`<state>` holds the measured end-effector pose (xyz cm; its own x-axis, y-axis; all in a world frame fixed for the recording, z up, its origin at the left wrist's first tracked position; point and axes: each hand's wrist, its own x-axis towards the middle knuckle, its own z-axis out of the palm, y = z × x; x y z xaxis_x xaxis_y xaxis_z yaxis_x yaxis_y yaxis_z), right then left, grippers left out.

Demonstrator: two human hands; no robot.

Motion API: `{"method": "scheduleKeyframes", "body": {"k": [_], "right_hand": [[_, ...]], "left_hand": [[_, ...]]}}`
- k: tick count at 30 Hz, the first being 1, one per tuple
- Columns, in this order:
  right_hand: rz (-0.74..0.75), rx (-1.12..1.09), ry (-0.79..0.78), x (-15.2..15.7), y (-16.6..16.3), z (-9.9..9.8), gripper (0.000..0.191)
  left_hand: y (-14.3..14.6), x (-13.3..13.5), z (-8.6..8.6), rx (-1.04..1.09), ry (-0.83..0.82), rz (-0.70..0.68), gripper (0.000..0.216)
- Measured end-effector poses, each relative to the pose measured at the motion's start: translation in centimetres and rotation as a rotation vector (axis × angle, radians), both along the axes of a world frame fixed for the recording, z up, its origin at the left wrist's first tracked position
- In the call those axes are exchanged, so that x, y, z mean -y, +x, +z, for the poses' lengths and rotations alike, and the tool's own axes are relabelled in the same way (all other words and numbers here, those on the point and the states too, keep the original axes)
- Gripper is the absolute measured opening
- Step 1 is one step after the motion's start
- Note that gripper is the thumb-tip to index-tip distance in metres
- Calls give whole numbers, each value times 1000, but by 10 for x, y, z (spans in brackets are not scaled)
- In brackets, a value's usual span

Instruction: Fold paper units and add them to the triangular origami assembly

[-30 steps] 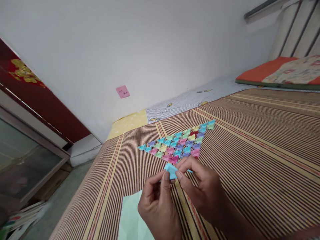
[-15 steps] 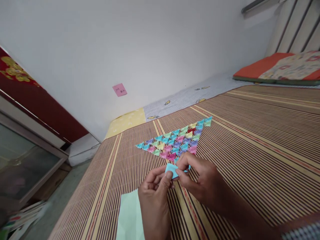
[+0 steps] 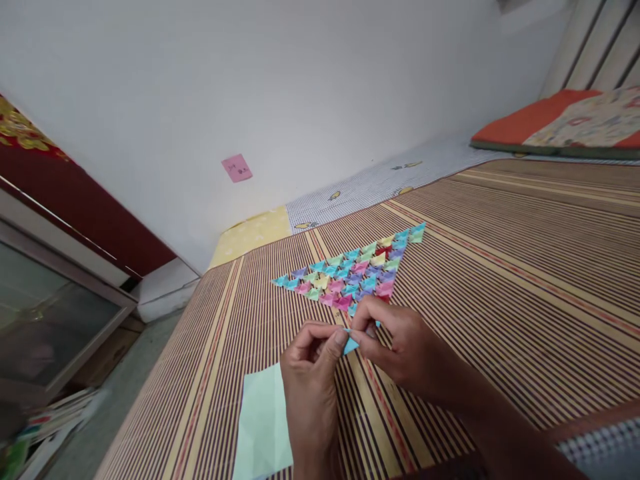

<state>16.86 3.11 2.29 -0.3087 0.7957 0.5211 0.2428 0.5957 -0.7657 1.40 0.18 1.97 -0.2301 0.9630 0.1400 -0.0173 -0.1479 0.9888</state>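
My left hand (image 3: 310,377) and my right hand (image 3: 400,347) meet over a striped bamboo mat (image 3: 500,280), both pinching a small folded piece of blue paper (image 3: 351,344) between thumb and fingers. Only a small corner of the paper shows between my fingertips. Just beyond my hands lies a flat triangle of many small coloured folded paper pieces (image 3: 353,273), with its point toward me. A pale green paper sheet (image 3: 263,423) lies flat on the mat under my left wrist.
A white wall with a pink sticky note (image 3: 237,168) rises behind the mat. An orange-edged cushion (image 3: 560,123) sits at the far right. A dark red cabinet (image 3: 75,207) with glass stands left, and books lie on the floor (image 3: 45,427).
My hands have folded the blue paper smaller; less of it shows between my fingertips. The view has shifted slightly, with hands staying near the triangle's point.
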Motion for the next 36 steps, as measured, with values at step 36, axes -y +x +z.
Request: {"method": "scheduleKeyframes", "body": {"k": [36], "right_hand": [[128, -149, -253, -6, 2, 2, 33]], "left_hand": [[36, -3, -1, 747, -90, 62, 29]]}}
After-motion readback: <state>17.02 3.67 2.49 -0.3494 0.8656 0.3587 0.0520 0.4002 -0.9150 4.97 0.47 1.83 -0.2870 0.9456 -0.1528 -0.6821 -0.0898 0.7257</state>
